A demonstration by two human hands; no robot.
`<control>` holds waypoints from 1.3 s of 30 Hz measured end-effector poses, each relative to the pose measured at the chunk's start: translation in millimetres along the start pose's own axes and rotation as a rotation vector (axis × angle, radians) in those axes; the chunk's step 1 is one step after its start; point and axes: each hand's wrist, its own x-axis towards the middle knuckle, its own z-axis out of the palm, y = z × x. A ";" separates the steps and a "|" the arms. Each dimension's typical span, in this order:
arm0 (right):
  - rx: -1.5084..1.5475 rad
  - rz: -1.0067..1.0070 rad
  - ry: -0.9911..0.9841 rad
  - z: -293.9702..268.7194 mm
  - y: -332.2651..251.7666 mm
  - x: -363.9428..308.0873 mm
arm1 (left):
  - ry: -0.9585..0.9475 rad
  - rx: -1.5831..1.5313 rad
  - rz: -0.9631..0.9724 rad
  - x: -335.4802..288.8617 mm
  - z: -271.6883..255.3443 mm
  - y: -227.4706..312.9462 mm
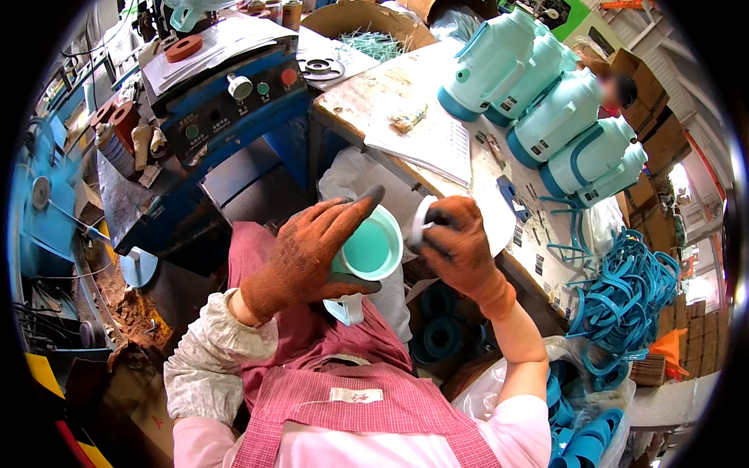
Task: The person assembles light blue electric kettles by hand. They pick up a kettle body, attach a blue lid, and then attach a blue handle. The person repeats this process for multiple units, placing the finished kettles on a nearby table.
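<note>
My left hand (300, 253), in a brown work glove with dark fingertips, is closed round a mint-green plastic jug (368, 248). The jug's round open end faces up toward me, and a pale handle (346, 310) sticks out at its near side. Just right of the jug, my right hand (459, 253), gloved the same way, has its fingers curled round a white ring-shaped piece (421, 218). The fingers hide part of that piece. It is apart from the jug's rim.
Several mint jugs (491, 66) with blue bases line the workbench (398, 86) at right. Papers (433, 144) lie nearer. Blue strap handles (624, 296) pile at the bench's right end, above bagged blue rings (589, 444). A machine control panel (226, 113) stands left. Another person (616, 93) is behind.
</note>
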 end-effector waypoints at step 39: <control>0.828 -0.114 -1.021 -1.8 20.8 9.4 | -0.453 -0.073 0.235 20.2 19.6 -12.8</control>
